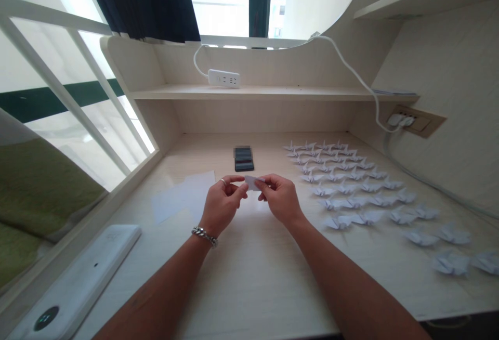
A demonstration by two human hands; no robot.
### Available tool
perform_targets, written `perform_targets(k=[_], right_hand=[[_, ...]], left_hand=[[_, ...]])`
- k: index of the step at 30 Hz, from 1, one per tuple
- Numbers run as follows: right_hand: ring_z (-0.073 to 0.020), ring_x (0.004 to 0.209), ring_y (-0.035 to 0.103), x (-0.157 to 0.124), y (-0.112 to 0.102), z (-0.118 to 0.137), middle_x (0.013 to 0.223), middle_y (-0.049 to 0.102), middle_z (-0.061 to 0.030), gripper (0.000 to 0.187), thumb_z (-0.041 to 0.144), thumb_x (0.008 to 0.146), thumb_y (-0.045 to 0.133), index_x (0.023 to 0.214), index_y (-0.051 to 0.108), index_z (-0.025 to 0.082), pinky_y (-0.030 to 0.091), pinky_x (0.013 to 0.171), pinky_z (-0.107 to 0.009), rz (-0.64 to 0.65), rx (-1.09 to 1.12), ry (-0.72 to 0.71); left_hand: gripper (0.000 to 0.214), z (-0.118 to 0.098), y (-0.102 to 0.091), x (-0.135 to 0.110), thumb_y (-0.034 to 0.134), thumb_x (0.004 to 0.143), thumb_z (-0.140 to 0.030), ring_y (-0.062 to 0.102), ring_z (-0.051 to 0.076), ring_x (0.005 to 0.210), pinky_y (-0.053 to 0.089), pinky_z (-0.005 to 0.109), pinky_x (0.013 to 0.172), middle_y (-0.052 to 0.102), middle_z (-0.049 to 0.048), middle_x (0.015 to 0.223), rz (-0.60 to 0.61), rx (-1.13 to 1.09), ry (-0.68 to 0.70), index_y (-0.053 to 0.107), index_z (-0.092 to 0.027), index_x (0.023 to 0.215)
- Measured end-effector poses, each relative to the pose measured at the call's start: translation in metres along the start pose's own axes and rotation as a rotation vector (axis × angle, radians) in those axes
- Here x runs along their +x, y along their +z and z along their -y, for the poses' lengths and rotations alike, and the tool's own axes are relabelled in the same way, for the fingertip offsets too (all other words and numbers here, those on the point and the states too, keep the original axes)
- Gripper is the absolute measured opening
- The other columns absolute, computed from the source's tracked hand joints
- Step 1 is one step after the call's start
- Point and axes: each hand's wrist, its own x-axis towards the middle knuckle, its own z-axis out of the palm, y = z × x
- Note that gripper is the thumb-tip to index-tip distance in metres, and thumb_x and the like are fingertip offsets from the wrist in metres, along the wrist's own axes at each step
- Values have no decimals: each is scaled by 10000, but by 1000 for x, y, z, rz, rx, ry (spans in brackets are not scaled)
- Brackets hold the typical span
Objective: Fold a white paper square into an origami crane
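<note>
A small piece of folded white paper is held up above the middle of the desk, between my two hands. My left hand, with a ring and a chain bracelet, pinches its left end between thumb and forefinger. On the other end, the fingers of my right hand are closed around the paper's edge. Several folded paper cranes stand in rows to the right of my right hand. Flat sheets of white paper lie to the left of my left hand.
A phone lies beyond my hands. The long white device occupies the desk's left front. On the back shelf sits a power strip; a white cable runs to the wall socket at right.
</note>
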Motion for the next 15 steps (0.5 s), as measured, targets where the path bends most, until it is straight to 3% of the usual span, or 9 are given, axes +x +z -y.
perform_targets(k=[6, 15], right_hand=[[-199, 682, 684, -7, 6, 3, 733, 715, -44, 159, 335, 797, 672, 851, 729, 197, 543, 668, -316, 10, 8, -105], [-213, 824, 697, -10, 9, 4, 873, 747, -58, 155, 311, 799, 681, 886, 737, 197, 550, 786, -333, 36, 31, -159]], left_hand=[[350, -4, 6, -3, 755, 716, -347, 604, 119, 576, 469, 238, 551, 691, 28, 695, 16, -147, -20, 652, -125, 966], [300, -7, 4, -3, 759, 717, -346, 618, 127, 610, 492, 260, 590, 690, 30, 724, -39, -166, 27, 678, -130, 909]])
